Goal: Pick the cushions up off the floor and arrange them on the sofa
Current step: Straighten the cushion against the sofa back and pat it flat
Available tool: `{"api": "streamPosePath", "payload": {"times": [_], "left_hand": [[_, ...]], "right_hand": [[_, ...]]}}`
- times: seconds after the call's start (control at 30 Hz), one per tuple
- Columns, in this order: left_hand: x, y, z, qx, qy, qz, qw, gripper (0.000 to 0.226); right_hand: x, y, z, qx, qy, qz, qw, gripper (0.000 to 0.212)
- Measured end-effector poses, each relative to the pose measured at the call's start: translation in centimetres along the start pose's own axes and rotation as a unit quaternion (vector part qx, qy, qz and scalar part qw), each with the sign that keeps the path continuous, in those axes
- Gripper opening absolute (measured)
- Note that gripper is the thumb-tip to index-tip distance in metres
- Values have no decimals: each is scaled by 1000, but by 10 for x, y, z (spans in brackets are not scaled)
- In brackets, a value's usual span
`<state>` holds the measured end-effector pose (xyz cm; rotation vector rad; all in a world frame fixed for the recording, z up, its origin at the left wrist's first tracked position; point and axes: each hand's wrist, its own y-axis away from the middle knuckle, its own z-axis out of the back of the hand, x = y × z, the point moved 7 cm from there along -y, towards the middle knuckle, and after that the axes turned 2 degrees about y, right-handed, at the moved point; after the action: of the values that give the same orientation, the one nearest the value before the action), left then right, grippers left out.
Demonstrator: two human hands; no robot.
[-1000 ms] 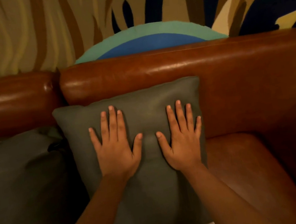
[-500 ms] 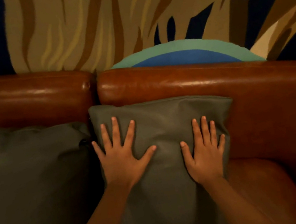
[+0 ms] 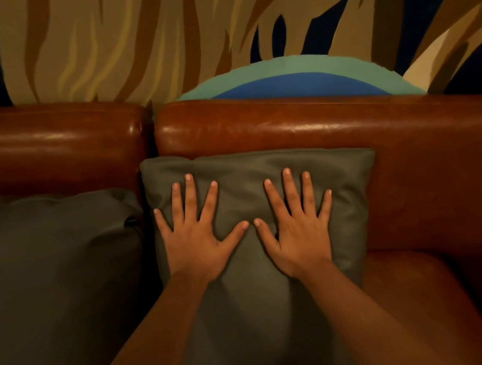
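Observation:
A grey-green cushion (image 3: 262,305) leans upright against the backrest of the brown leather sofa (image 3: 384,140). My left hand (image 3: 194,237) lies flat on the cushion's upper left, fingers spread. Beside it, my right hand (image 3: 300,223) presses flat on the upper right; the two thumbs nearly touch. Neither hand grips anything. A second, larger dark grey cushion (image 3: 48,291) stands to the left on the sofa, touching the first one's edge.
The sofa's bare leather seat (image 3: 408,291) shows to the right of the cushion. A seam (image 3: 150,124) splits the backrest in two sections. Behind the sofa is a wall with a tan, brown, navy and teal mural (image 3: 295,72).
My right hand has slid left on the cushion until its thumb is next to the left thumb. The view has shifted so the cushion sits further right in frame.

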<state>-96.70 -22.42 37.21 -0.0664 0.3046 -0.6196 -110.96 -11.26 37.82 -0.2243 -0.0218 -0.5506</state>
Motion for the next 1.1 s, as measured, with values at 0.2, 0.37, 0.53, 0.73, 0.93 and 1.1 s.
{"api": "streamPosePath", "payload": {"times": [0.2,0.37,0.53,0.73,0.93,1.1], "left_hand": [[-19,12,24,-56,-16,-54,997,72],[-28,49,4,-27,-22,-119,992,69],[-24,42,-15,21,-47,-107,993,71],[-26,60,0,-52,-24,-95,994,68],[-32,130,-41,8,-7,-93,996,64],[-28,120,-57,27,-9,-97,995,66]], "right_hand": [[-4,2,0,15,-5,-3,1000,70],[-2,4,6,0,-3,3,1000,69],[-2,49,25,-65,-19,-8,998,69],[-13,80,-12,9,23,-11,1000,68],[-11,86,-6,-26,12,-14,999,68],[-4,126,-23,-31,8,1,999,75]]}}
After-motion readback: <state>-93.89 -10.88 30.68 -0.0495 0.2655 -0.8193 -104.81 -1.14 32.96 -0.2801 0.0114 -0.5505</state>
